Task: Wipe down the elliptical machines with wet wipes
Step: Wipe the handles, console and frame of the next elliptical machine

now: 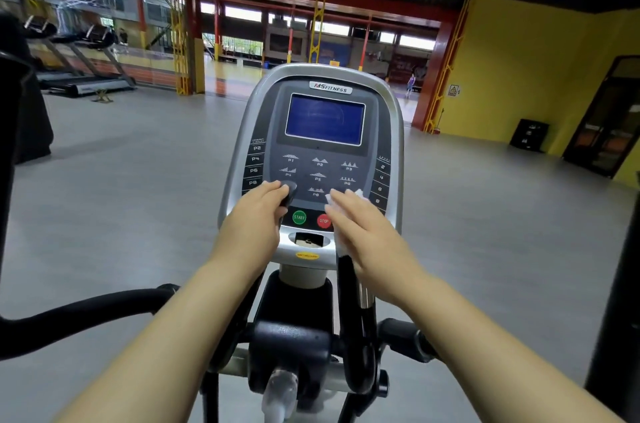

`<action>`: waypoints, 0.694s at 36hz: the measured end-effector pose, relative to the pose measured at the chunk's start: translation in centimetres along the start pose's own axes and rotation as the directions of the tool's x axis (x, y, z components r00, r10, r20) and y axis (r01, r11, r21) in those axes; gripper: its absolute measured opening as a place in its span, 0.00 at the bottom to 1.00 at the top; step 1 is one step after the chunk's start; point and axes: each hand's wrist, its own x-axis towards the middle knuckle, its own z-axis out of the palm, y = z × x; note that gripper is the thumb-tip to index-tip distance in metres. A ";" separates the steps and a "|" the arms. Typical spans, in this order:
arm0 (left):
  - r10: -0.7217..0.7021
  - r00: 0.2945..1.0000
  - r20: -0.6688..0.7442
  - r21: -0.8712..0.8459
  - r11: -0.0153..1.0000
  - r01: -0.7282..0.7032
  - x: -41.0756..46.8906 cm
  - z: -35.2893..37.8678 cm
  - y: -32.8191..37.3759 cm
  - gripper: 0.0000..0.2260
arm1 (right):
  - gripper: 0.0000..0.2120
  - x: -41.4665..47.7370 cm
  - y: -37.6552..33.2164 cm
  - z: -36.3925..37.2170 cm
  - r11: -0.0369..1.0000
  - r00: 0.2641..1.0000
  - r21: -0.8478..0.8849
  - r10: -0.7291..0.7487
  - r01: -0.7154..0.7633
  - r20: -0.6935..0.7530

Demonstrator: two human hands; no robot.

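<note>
The right hand (367, 235) lies flat, fingers straight and close together, pressing a white wet wipe (358, 194) against the lower right part of the console (394, 132) of the elliptical machine (294, 336). The wipe shows past the fingertips and again below the edge of the palm, beside the red STOP button (323, 221), which the hand partly covers. The left hand (256, 225) is curled round the top of a black handle (290, 192) that stands in front of the console's lower left, just left of the green START button (299, 217). Above the hands the blue screen (325, 119) is lit, with rows of program symbols under it. A curved black handlebar (86, 308) runs off to the left under the left forearm. Down at the machine's centre post sits a clear bottle (280, 391). Treadmills (86, 83) stand far off on the grey floor (138, 197), and a yellow wall (512, 76) closes the right side.
</note>
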 end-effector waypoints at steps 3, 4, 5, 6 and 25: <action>0.010 1.000 -0.018 -0.006 1.000 -0.010 -0.2 -0.1 0.2 0.17 | 0.23 -0.1 0.4 -0.5 1.000 1.000 -0.002 0.008 -0.008 0.008; 0.011 1.000 -0.021 -0.010 1.000 -0.011 -0.3 -0.1 0.2 0.17 | 0.25 0.4 0.3 -0.7 0.999 0.999 -0.008 0.041 -0.040 0.025; 0.011 1.000 -0.025 -0.015 1.000 -0.011 -0.3 -0.1 0.2 0.17 | 0.25 0.9 -0.1 -0.7 0.996 0.995 -0.010 0.089 -0.089 0.047; 0.010 1.000 -0.026 -0.018 1.000 -0.011 -0.3 0.0 0.2 0.17 | 0.26 1.5 -0.5 -0.7 0.991 0.989 -0.020 0.131 -0.130 0.060; -0.143 0.984 0.105 -0.068 0.986 0.151 -6.3 0.7 -1.5 0.26 | 0.26 -2.4 -1.4 -0.3 0.827 0.923 -0.458 -0.173 0.326 0.345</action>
